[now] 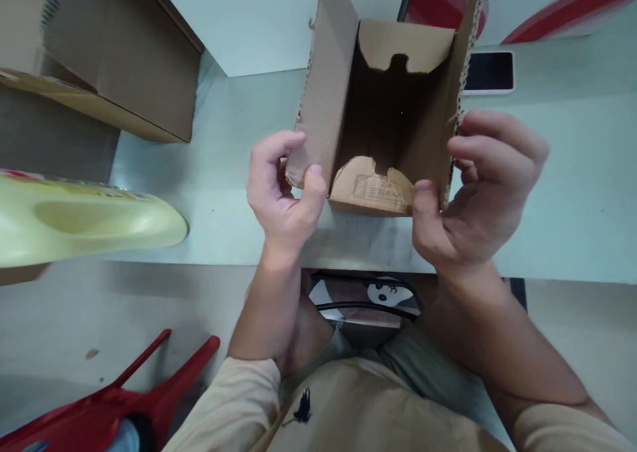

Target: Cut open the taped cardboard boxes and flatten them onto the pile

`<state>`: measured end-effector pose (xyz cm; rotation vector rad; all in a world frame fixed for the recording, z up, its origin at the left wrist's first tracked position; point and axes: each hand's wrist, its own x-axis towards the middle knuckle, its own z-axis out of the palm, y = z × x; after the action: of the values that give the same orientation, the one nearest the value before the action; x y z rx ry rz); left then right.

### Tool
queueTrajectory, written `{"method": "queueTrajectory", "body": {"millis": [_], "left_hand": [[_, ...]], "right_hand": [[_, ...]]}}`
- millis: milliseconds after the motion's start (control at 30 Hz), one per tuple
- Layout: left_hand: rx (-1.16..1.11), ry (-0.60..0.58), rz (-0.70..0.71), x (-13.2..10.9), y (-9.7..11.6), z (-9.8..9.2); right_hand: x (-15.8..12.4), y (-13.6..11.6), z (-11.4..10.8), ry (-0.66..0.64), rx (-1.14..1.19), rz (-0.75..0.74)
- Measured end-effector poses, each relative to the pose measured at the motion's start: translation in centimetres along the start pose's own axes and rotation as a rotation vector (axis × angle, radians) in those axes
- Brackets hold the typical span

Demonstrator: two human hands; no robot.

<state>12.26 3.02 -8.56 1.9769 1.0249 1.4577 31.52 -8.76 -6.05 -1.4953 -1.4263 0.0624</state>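
Note:
An open cardboard box (397, 204) stands on the pale table in front of me, its dark inside facing up at me. Its two long side flaps are raised, and short notched flaps show at its near and far ends. With thumb and fingers, my left hand (286, 190) grips the lower edge of the left flap. My right hand (480, 180) is closed at the right flap, its thumb on the inner side by the near corner and its fingers along the outer side. Printed marks show on the near flap. The bottom of the box is too dark to make out.
A phone (490, 72) lies right of the box. Behind stand a white box (249, 20) and a red-and-white carton (562, 7). At left are a brown carton (144, 60) and a yellow bottle (94, 223). A red stool-like object (149, 395) is on the floor.

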Motion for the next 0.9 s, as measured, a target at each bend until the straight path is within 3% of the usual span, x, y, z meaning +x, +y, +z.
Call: {"method": "queueTrajectory", "body": {"millis": [100, 400, 600, 700, 900], "left_hand": [[-0.018, -0.002, -0.033, 0.1, 0.3, 0.0], [-0.098, 0.026, -0.170, 0.2, 1.6, 0.1], [-0.124, 0.014, -0.192, 0.1, 2.2, 0.0], [-0.116, 0.000, -0.153, 0.1, 2.1, -0.1], [-0.113, 0.013, -0.017, 0.0, 0.8, 0.1]], "right_hand": [[0.2, -0.4, 0.0, 0.098, -0.031, -0.091], [0.2, -1.7, -0.2, 0.094, -0.074, -0.107], [-0.3, -1.4, -0.2, 0.006, -0.043, 0.048], [-0.3, -1.6, -0.2, -0.001, -0.025, 0.040], [0.5, -1.7, -0.2, 0.118, -0.122, -0.112]]}}
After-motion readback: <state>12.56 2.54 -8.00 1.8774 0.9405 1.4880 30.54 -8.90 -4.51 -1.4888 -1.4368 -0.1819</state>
